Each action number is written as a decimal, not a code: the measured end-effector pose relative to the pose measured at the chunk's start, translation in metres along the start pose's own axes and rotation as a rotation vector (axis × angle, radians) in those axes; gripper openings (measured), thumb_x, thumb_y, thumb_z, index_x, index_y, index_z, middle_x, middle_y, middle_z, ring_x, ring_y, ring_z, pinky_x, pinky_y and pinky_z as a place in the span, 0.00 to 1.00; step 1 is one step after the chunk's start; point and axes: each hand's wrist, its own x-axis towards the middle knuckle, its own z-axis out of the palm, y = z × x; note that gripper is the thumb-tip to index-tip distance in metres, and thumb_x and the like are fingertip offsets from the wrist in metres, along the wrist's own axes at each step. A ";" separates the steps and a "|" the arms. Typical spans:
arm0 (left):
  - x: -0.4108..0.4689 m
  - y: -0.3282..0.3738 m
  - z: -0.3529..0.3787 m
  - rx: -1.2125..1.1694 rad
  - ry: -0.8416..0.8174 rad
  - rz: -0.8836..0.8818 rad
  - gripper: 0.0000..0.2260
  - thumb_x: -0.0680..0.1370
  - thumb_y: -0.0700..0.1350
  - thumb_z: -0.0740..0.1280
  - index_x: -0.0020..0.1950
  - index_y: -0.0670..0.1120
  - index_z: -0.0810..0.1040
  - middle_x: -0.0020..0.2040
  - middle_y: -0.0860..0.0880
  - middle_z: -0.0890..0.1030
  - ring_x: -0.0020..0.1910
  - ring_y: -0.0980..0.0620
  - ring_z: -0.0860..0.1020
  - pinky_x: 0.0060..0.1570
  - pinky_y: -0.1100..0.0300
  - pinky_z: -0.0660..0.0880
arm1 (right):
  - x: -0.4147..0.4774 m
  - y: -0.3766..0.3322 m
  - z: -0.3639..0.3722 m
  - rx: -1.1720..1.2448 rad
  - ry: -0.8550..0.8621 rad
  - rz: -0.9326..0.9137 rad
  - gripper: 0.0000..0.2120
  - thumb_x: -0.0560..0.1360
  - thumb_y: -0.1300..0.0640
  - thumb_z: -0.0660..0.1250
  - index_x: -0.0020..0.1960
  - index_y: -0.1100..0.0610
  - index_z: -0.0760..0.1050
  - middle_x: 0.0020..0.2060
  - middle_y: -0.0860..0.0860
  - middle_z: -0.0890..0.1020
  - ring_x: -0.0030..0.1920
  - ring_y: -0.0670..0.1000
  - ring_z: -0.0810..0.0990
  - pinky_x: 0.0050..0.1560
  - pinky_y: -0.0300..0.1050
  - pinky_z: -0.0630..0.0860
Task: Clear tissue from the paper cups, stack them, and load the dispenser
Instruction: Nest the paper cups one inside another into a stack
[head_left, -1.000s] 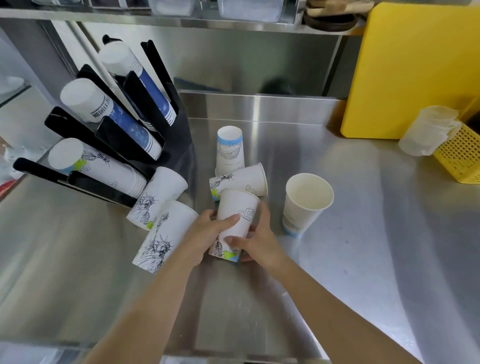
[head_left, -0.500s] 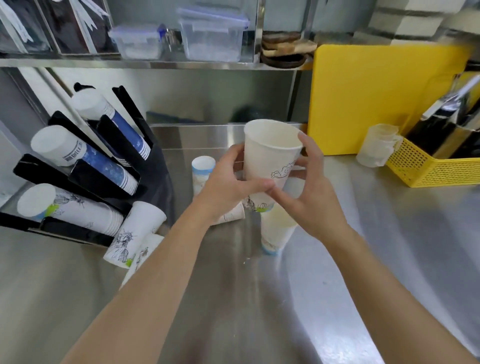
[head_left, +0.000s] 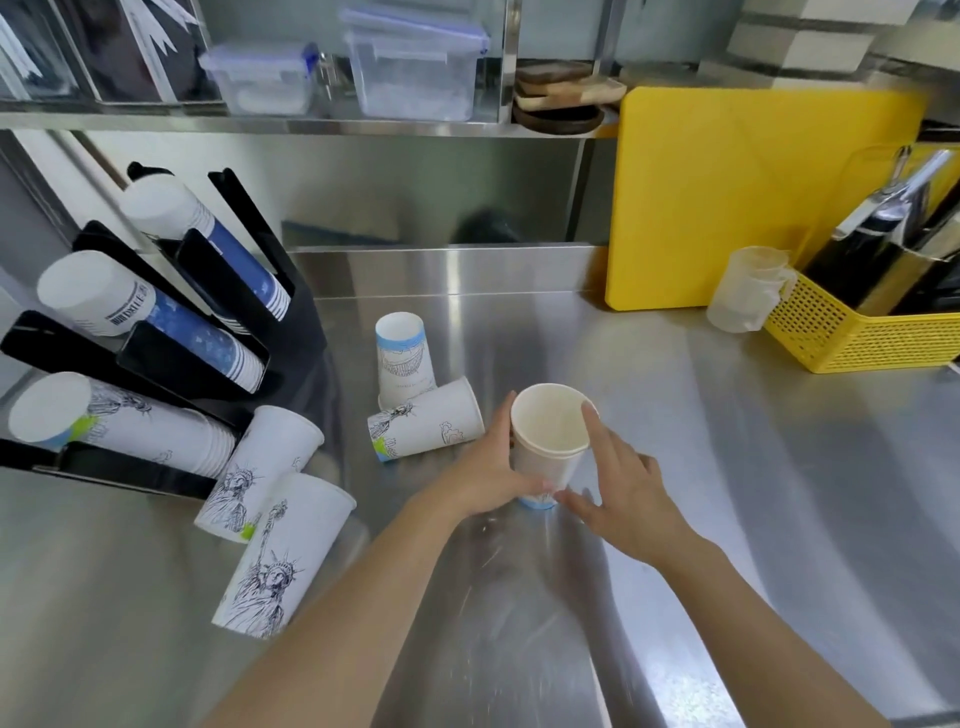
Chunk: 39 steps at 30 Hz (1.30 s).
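Note:
Two white paper cups nested into a stack (head_left: 548, 441) stand upright on the steel counter (head_left: 727, 493). My left hand (head_left: 488, 470) grips the stack's left side. My right hand (head_left: 618, 480) touches its right side and rim with the fingers spread. Left of the stack one cup lies on its side (head_left: 426, 425), and behind it a cup stands upside down (head_left: 402, 358). Two more printed cups (head_left: 262, 470) (head_left: 283, 556) lie near the black cup dispenser (head_left: 156, 353), whose three slanted slots hold rows of cups. No tissue shows in the stack's top cup.
A yellow cutting board (head_left: 737, 202) leans at the back right. A yellow basket (head_left: 857, 332) with metal tools and a clear measuring cup (head_left: 748, 293) stand at the right. The shelf above holds plastic boxes (head_left: 415, 62).
I lifted the cup off the counter with both hands, then lowered it into the upright cup on the right. The two now sit nested on the counter.

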 end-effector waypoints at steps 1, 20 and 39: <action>-0.001 0.000 0.001 -0.011 -0.001 -0.004 0.46 0.65 0.49 0.76 0.74 0.55 0.50 0.66 0.56 0.70 0.65 0.55 0.69 0.64 0.59 0.65 | 0.000 0.000 0.001 -0.002 -0.004 -0.001 0.43 0.73 0.46 0.66 0.74 0.53 0.40 0.71 0.53 0.65 0.66 0.55 0.68 0.62 0.52 0.62; 0.000 -0.019 -0.086 0.166 0.549 -0.184 0.15 0.76 0.48 0.64 0.62 0.46 0.73 0.65 0.47 0.75 0.60 0.47 0.73 0.50 0.60 0.65 | 0.046 -0.123 0.041 0.994 -0.200 0.469 0.20 0.73 0.55 0.68 0.62 0.56 0.65 0.39 0.43 0.76 0.39 0.45 0.76 0.42 0.41 0.75; -0.004 -0.054 -0.090 0.169 0.363 -0.319 0.24 0.72 0.57 0.66 0.65 0.48 0.71 0.58 0.45 0.70 0.60 0.45 0.72 0.62 0.49 0.69 | 0.077 -0.128 0.101 1.238 -0.025 0.537 0.36 0.70 0.57 0.70 0.69 0.46 0.51 0.55 0.49 0.77 0.54 0.52 0.78 0.58 0.53 0.77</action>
